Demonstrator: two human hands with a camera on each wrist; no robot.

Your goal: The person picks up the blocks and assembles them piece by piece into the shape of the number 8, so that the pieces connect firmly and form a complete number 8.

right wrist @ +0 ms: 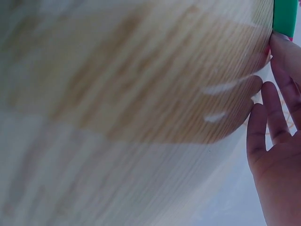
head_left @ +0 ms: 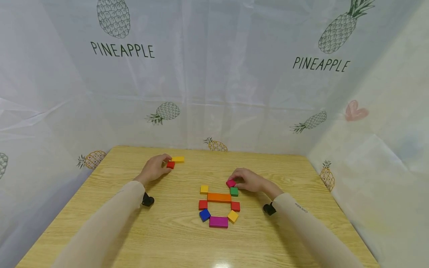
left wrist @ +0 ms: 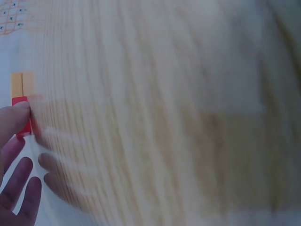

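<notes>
At the far left of the table my left hand (head_left: 155, 168) pinches a red block (head_left: 171, 165) between thumb and fingers, right beside a long yellow block (head_left: 178, 159). In the left wrist view the thumb lies over the red block (left wrist: 21, 128), the other fingers spread below. My right hand (head_left: 249, 180) holds a pink block (head_left: 231, 183) just behind a green block (head_left: 234, 191). The right wrist view shows the green block (right wrist: 285, 18) by the thumb, while the pink block is almost wholly hidden there.
A ring of blocks lies mid-table: an orange bar (head_left: 219, 197), red blocks (head_left: 203, 205) at both sides, a blue block (head_left: 205, 215), yellow blocks (head_left: 232, 216) and a purple block (head_left: 218, 222) nearest me. A pineapple-print sheet (head_left: 214, 82) hangs behind the wooden table (head_left: 167, 238).
</notes>
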